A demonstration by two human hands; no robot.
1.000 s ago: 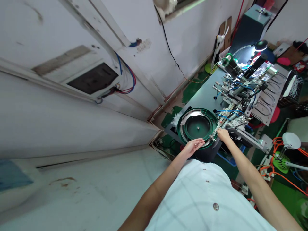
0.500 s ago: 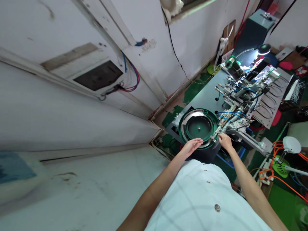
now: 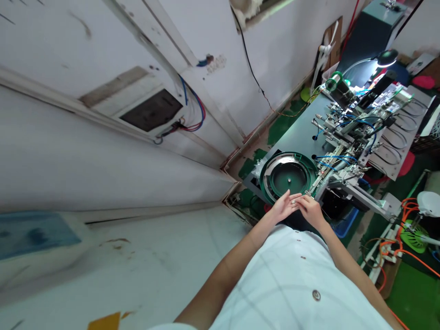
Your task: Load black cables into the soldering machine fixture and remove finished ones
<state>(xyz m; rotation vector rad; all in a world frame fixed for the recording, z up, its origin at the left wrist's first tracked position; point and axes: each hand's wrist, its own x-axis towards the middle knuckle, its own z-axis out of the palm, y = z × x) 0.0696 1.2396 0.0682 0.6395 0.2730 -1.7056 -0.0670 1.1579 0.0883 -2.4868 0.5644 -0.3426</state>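
Observation:
At the near rim of a round green vibratory feeder bowl (image 3: 264,176), my two hands meet. My left hand (image 3: 283,207) is turned palm up, its fingers stretched out and lying flat. My right hand (image 3: 310,211) reaches over from the right, its fingertips pressed together against the left fingers. A tiny pale speck (image 3: 294,201) shows between the hands, too small to name. Beyond the right hand, a metal feed track (image 3: 323,176) runs from the bowl into the machine.
An assembly machine (image 3: 357,123) with blue air tubes and a lit lamp (image 3: 387,58) fills the grey table (image 3: 302,130). A blue crate (image 3: 345,223) sits below it. Orange hoses (image 3: 385,247) and a green fan (image 3: 414,236) are at right; a white wall (image 3: 220,105) stands at left.
My right hand has come away from the feed track, moving left to meet my left hand. The left palm has turned upward. The view has shifted slightly.

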